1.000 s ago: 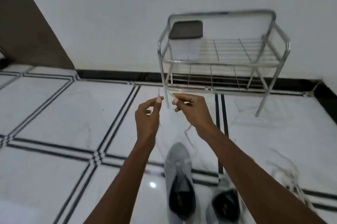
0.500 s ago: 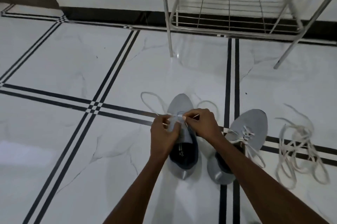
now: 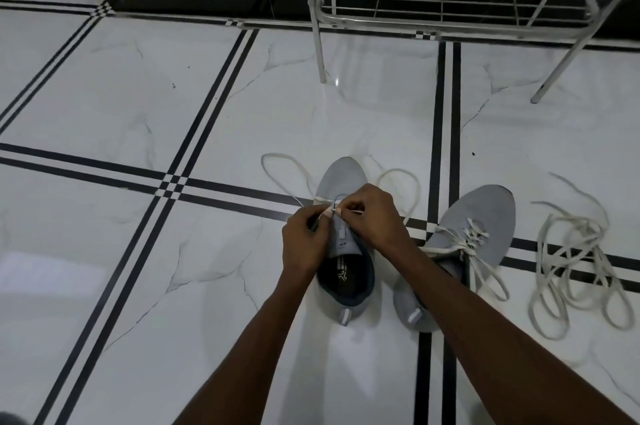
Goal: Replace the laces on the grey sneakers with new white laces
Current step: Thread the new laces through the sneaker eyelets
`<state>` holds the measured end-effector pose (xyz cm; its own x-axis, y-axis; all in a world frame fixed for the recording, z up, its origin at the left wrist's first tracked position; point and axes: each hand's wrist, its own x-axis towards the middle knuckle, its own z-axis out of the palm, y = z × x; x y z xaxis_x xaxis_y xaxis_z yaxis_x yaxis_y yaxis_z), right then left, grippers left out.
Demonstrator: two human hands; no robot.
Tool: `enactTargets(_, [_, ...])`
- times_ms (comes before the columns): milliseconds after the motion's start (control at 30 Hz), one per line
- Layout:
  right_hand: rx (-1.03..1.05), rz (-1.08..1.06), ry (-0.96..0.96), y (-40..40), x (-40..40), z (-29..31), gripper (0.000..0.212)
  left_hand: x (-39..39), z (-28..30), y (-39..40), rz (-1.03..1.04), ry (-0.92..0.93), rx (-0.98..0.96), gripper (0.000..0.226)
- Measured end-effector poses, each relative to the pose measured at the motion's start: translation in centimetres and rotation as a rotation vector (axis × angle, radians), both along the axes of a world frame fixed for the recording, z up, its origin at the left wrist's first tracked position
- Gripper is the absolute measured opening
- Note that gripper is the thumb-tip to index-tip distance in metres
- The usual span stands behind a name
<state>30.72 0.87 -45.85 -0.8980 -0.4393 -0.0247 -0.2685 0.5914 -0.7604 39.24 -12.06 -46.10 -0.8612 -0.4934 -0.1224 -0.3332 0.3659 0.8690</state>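
Grey knit is covering both sneakers, which are standing side by side on the white marble floor (image 3: 138, 106), toes pointing toward the wall. The left sneaker (image 3: 343, 179) is sitting just left of a pair of black inlay lines, and both hands are working over its eyelets. The left hand (image 3: 304, 241) is pinching the white lace (image 3: 277, 156) beside the tongue, fingers curled round it. The right hand (image 3: 374, 213) is pinching the other end of that lace, its thin tip poking out past the fingers. The lace is crossing the shoe once near the toe, and its slack is lying in loops on the floor to either side of the toe. The right sneaker (image 3: 485, 213) is lying across the inlay lines with a lace threaded and loosely tied. A loose tangle of laces (image 3: 581, 262) is lying on the floor near the right sneaker's outer side. A metal rack (image 3: 317, 26) is standing along the floor's far edge, against the wall.
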Motion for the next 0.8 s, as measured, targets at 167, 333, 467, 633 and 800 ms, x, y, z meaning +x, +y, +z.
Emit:
enactTargets(167, [0.162,0.06,0.049,-0.3,-0.1,-0.7,0.015,0.1,-0.3,-0.2,-0.004,0.004,0.119,0.021])
enactTargets(333, [0.175,0.059,0.031,-0.7,-0.2,-0.3,0.018,0.2,-0.4,-0.4,-0.028,0.001,0.083,0.024])
enactTargets(467, [0.221,0.034,0.066,-1.0,0.0,0.3,0.021,0.1,-0.1,-0.7,-0.077,0.003,-0.02,0.024])
enactTargets(633, [0.239,-0.028,0.108,-1.2,0.6,0.0,0.024,-0.2,-0.4,-0.7,-0.068,0.036,-0.056,0.023])
enactTargets(800, [-0.054,-0.126,-0.02,-0.9,1.5,-0.8,0.01,-0.2,-0.3,-0.1,0.016,-0.01,0.168,0.041])
